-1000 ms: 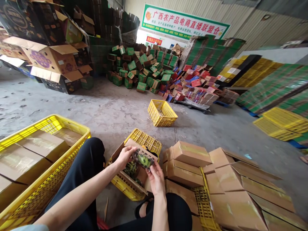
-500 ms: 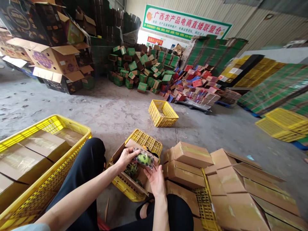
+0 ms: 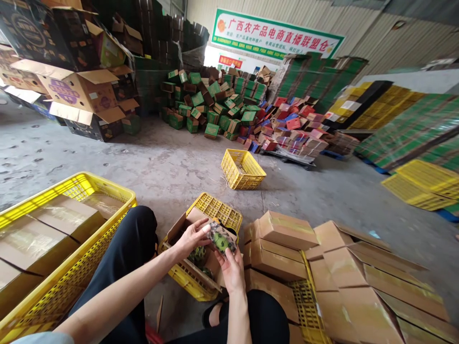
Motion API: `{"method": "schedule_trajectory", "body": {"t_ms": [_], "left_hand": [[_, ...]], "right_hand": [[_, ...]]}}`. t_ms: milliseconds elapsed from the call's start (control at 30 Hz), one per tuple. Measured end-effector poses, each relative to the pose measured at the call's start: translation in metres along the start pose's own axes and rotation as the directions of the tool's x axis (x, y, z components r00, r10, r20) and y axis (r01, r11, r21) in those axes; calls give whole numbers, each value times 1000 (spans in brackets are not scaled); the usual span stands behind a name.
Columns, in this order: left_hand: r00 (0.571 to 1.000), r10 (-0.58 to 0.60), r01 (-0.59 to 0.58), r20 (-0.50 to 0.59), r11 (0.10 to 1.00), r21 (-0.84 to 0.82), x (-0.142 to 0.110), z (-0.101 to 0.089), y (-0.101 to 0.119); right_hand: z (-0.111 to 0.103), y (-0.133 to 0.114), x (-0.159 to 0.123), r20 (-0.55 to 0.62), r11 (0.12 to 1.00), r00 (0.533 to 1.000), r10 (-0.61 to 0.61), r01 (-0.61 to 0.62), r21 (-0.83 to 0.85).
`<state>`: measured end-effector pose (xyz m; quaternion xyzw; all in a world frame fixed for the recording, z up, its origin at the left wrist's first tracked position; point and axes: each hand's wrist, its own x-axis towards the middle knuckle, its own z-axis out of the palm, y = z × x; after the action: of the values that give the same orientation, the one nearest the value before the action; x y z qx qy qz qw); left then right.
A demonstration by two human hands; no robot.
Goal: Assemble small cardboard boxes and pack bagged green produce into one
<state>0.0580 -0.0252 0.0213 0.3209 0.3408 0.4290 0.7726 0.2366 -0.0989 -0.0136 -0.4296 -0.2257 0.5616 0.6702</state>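
A green fruit in a clear, dark-patterned plastic wrapper is up in front of me, over an open carton. My right hand holds it from the near right side, thumb on top. At the wrapper's left end is my left hand, fingers apart; whether its fingertips still touch the plastic, I cannot tell. Below sits the open cardboard carton with more green, wrapped pieces inside, partly hidden by my hands. That carton rests on an upturned yellow crate.
Left of my knee stands a big yellow crate with taped cartons. Stacked brown cartons rise close on my right. A smaller yellow crate lies ahead on the concrete floor, before heaped green boxes.
The wrapped fruit has shifted slightly right and tilted. My left fingers have loosened from its end and spread, while my right thumb has closed over it.
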Motion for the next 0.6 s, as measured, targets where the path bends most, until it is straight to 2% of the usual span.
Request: {"method": "schedule_trajectory", "body": {"t_ms": [133,233,300,433,600], "left_hand": [[996,-42,48,80,996,-78,-10,6,-13],[989,20,-8,150,997,-76,-11,18,-23],[991,63,-57,116,997,-54,-7,25,-27],[993,104,-103,-53,994,25,0,24,-25],[987,141,-132,-83,986,105,-6,9,-14]], "right_hand": [[3,-1,-2,33,1000,999,-2,2,23],[9,1,-7,66,1000,998,7,-9,28],[12,4,-10,96,1000,995,18,-20,18],[15,10,-15,175,994,982,69,-53,-99],[16,17,-14,167,977,979,113,-79,-200]]}}
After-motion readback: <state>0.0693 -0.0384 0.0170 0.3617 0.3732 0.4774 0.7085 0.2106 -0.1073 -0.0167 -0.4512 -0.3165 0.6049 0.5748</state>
